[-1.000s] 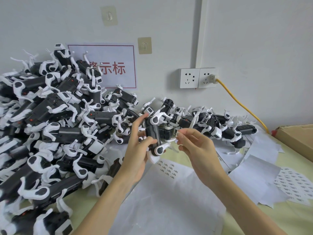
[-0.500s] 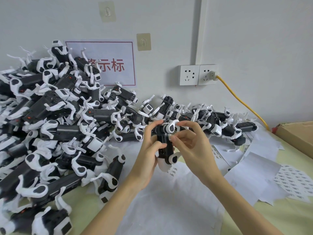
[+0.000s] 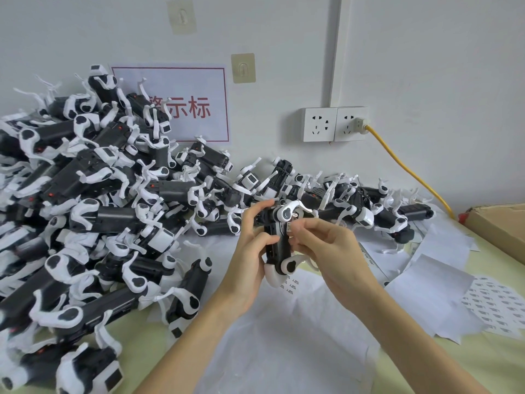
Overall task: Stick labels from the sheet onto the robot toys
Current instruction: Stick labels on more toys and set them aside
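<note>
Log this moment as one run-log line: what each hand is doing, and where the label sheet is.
left hand: grips robot toy upright | right hand: pinches label against toy | label sheet: on table beneath toy

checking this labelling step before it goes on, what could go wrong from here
The right hand pinches a small label against the held robot toy, which the left hand grips upright above the table; fingers hide much of the spot, so the label may land crooked or creased. The label sheet lies right under the toy, so it could get scuffed if the toy is lowered.
</note>
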`<state>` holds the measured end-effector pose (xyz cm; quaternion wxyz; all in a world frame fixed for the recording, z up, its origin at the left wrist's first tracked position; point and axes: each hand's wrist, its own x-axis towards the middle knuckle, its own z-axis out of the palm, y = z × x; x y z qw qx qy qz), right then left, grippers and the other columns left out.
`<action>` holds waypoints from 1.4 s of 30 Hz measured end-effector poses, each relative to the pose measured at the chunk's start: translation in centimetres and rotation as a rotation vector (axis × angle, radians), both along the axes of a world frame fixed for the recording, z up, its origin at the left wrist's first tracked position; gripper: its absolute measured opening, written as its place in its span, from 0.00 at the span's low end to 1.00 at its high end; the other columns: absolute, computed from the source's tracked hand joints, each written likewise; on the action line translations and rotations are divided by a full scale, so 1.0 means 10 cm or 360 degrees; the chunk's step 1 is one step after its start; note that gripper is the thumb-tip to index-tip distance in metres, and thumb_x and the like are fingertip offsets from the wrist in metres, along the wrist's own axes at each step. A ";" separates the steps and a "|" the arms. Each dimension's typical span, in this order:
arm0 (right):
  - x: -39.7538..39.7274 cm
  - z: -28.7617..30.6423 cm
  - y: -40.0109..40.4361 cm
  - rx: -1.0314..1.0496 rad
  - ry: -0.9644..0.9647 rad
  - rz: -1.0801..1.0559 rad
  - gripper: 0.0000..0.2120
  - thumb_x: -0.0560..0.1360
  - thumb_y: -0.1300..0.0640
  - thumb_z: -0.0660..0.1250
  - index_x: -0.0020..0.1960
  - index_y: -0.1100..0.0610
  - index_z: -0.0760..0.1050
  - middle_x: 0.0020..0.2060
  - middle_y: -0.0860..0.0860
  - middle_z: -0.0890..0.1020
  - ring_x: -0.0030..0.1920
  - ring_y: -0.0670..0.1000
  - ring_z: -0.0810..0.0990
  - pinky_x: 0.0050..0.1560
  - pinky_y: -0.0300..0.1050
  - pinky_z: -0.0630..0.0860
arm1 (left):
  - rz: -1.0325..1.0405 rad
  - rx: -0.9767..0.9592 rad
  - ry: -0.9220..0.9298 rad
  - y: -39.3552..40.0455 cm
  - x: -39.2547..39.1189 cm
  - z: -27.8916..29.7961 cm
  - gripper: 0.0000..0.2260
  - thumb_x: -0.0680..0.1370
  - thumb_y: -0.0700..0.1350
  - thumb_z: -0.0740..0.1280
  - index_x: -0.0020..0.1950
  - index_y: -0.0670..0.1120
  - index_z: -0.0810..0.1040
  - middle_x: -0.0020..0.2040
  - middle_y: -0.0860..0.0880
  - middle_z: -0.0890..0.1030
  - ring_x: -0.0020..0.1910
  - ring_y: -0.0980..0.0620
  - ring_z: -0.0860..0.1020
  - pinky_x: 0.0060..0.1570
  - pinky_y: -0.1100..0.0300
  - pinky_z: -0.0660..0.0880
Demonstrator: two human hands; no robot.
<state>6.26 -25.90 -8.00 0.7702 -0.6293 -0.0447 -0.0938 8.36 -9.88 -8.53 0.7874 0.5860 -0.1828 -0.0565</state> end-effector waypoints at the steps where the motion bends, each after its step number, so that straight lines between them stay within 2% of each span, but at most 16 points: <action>1: 0.00 0.00 -0.01 0.0026 0.0036 0.0035 0.09 0.79 0.55 0.74 0.52 0.62 0.85 0.40 0.54 0.85 0.45 0.53 0.83 0.62 0.52 0.80 | 0.0000 0.0004 0.0005 0.00 0.00 0.00 0.25 0.76 0.42 0.63 0.70 0.62 0.75 0.64 0.32 0.79 0.55 0.46 0.81 0.55 0.51 0.76; 3: 0.01 0.01 -0.03 0.0088 0.0080 0.0101 0.11 0.79 0.55 0.73 0.54 0.63 0.85 0.39 0.55 0.83 0.45 0.53 0.82 0.61 0.50 0.78 | -0.0004 0.0010 0.0008 -0.01 -0.01 0.01 0.24 0.75 0.43 0.63 0.69 0.61 0.75 0.63 0.33 0.80 0.56 0.45 0.81 0.57 0.51 0.75; 4: 0.01 0.01 -0.04 0.0120 0.0095 0.0131 0.10 0.79 0.56 0.73 0.53 0.63 0.85 0.39 0.54 0.83 0.45 0.52 0.81 0.58 0.45 0.80 | -0.0005 0.0009 0.0008 -0.01 -0.01 0.02 0.24 0.75 0.42 0.63 0.70 0.61 0.76 0.63 0.33 0.80 0.56 0.45 0.81 0.58 0.50 0.74; 7: 0.02 0.00 -0.06 0.0121 0.0116 0.0185 0.08 0.78 0.56 0.74 0.50 0.60 0.87 0.39 0.52 0.83 0.43 0.48 0.81 0.51 0.39 0.79 | -0.0017 -0.0004 0.0011 -0.02 -0.02 0.02 0.25 0.75 0.42 0.63 0.70 0.60 0.75 0.64 0.33 0.80 0.58 0.41 0.81 0.60 0.48 0.75; 12: 0.03 -0.03 -0.06 0.0074 0.0104 0.0188 0.11 0.74 0.51 0.76 0.50 0.59 0.88 0.41 0.53 0.85 0.43 0.49 0.82 0.52 0.43 0.77 | -0.0021 0.0001 0.0028 -0.03 -0.03 0.02 0.26 0.75 0.42 0.63 0.70 0.62 0.75 0.66 0.35 0.80 0.61 0.38 0.80 0.61 0.45 0.74; 15: 0.04 -0.06 -0.06 0.0052 0.0119 0.0161 0.13 0.73 0.49 0.77 0.51 0.58 0.87 0.42 0.54 0.85 0.42 0.50 0.81 0.54 0.53 0.68 | -0.0026 0.0021 0.0031 -0.03 -0.02 0.00 0.26 0.75 0.41 0.63 0.70 0.62 0.75 0.66 0.37 0.81 0.62 0.36 0.80 0.61 0.45 0.75; 17: 0.05 -0.08 -0.06 0.0065 0.0128 0.0155 0.14 0.72 0.48 0.78 0.52 0.57 0.87 0.42 0.53 0.85 0.41 0.49 0.81 0.54 0.55 0.64 | -0.0025 0.0019 0.0038 -0.03 -0.02 -0.02 0.26 0.75 0.41 0.63 0.70 0.62 0.74 0.67 0.37 0.81 0.66 0.33 0.79 0.63 0.43 0.76; 21: 0.05 -0.07 -0.06 0.0118 0.0160 0.0152 0.14 0.72 0.49 0.79 0.52 0.57 0.88 0.41 0.53 0.84 0.39 0.49 0.81 0.54 0.55 0.61 | -0.0012 0.0016 0.0047 -0.04 -0.01 -0.03 0.27 0.75 0.40 0.63 0.71 0.61 0.74 0.67 0.37 0.81 0.69 0.34 0.77 0.67 0.41 0.75; 25: 0.03 -0.07 -0.05 0.0132 0.0182 0.0157 0.13 0.73 0.51 0.78 0.53 0.58 0.87 0.41 0.54 0.83 0.40 0.50 0.80 0.53 0.55 0.61 | -0.0015 0.0030 0.0044 -0.05 0.00 -0.04 0.26 0.76 0.40 0.64 0.71 0.61 0.74 0.67 0.38 0.81 0.69 0.34 0.77 0.72 0.32 0.71; 30: 0.01 -0.03 -0.04 0.0121 0.0198 0.0159 0.13 0.72 0.51 0.78 0.52 0.57 0.88 0.40 0.53 0.83 0.41 0.50 0.79 0.52 0.55 0.62 | -0.0005 0.0052 0.0039 -0.05 -0.01 -0.03 0.25 0.76 0.42 0.65 0.71 0.63 0.74 0.66 0.40 0.82 0.68 0.37 0.79 0.71 0.36 0.73; 35: 0.00 -0.03 -0.03 0.0081 0.0202 0.0158 0.15 0.70 0.49 0.79 0.52 0.57 0.88 0.41 0.53 0.83 0.40 0.49 0.79 0.45 0.49 0.63 | 0.0007 0.0060 0.0023 -0.05 0.00 -0.04 0.25 0.77 0.42 0.66 0.71 0.62 0.74 0.66 0.39 0.82 0.68 0.37 0.78 0.70 0.37 0.73; 37: 0.00 -0.04 -0.04 0.0104 0.0202 0.0166 0.14 0.71 0.50 0.78 0.52 0.57 0.87 0.40 0.53 0.83 0.41 0.50 0.78 0.49 0.54 0.63 | 0.0009 0.0066 0.0015 -0.05 0.00 -0.04 0.25 0.77 0.42 0.65 0.71 0.62 0.74 0.66 0.39 0.82 0.68 0.37 0.78 0.71 0.37 0.73; 39: 0.00 -0.04 -0.04 0.0125 0.0196 0.0171 0.13 0.72 0.50 0.78 0.52 0.57 0.87 0.40 0.53 0.84 0.41 0.50 0.79 0.53 0.54 0.61 | 0.0012 0.0073 0.0010 -0.05 0.00 -0.04 0.24 0.77 0.42 0.66 0.71 0.62 0.74 0.65 0.39 0.82 0.68 0.38 0.79 0.70 0.37 0.74; 42: 0.00 -0.04 -0.03 0.0125 0.0184 0.0165 0.14 0.71 0.49 0.78 0.51 0.57 0.87 0.40 0.52 0.84 0.39 0.49 0.79 0.52 0.55 0.61 | 0.0016 0.0080 0.0001 -0.05 -0.01 -0.04 0.24 0.77 0.44 0.67 0.70 0.62 0.74 0.65 0.40 0.82 0.67 0.39 0.80 0.68 0.40 0.76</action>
